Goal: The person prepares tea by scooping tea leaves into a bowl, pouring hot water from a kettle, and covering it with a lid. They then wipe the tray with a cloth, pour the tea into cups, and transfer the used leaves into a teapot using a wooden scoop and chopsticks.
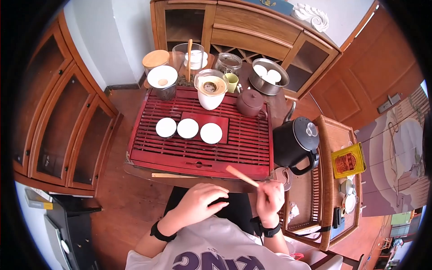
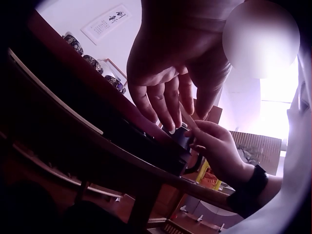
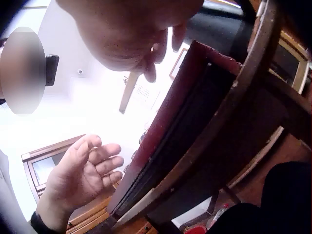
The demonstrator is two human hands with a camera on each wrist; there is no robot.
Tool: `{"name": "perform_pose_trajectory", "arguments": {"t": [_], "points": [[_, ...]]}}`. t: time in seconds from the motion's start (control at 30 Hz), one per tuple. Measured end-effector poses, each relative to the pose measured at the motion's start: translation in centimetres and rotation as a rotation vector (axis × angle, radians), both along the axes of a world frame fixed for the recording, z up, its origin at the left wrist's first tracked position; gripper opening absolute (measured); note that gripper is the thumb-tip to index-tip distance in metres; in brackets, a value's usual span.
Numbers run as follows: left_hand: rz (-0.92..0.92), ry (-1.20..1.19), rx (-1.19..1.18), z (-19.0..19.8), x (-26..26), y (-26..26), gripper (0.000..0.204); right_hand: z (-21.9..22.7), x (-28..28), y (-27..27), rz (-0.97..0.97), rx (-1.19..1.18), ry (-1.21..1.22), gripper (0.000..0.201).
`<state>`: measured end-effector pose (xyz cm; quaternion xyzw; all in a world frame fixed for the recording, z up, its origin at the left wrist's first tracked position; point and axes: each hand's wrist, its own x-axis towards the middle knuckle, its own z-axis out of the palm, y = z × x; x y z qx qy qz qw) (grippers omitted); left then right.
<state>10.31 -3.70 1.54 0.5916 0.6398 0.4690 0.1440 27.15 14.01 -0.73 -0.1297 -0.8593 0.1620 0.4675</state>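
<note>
My right hand [image 1: 270, 198] pinches a flat, light wooden stick [image 1: 242, 176] by one end, in front of the tea tray's right corner. Its free end points left towards the red slatted tea tray [image 1: 180, 162]. My left hand [image 1: 198, 202] is held over the lap, fingers loosely bent with nothing in them. In the right wrist view the left palm [image 3: 80, 178] faces up beside the tray. Three small cups [image 1: 187, 128] stand in a row on the tray. Behind them are a white cup with a strainer [image 1: 210, 87] and a brown clay teapot [image 1: 250, 102].
A black kettle [image 1: 294, 141] stands right of the tray, near a rattan shelf [image 1: 335, 135] with a yellow tin [image 1: 348, 160]. Behind the tray are a lidded glass jar [image 1: 155, 58], a glass pitcher holding a wooden stick, and a metal bowl [image 1: 269, 85] with white cups.
</note>
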Motion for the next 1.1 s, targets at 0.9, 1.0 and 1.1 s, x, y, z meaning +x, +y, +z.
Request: {"name": "perform_pose_trajectory", "arguments": {"t": [0.9,1.0,1.1], "points": [[0.042,0.437,-0.451,1.0,-1.9,-4.6,0.05,-4.3,-0.9,-2.1,-0.217,-0.061,-0.255,0.02],[0.074,0.461,-0.538,0.7,-2.1,-5.0,0.059,-4.4,-1.0,-2.2,-0.22,-0.057,-0.252,0.018],[0.086,0.496,-0.595,0.5,-2.2,-5.3,0.07,-4.1,-1.0,-2.2,-0.211,-0.046,-0.186,0.02]]}}
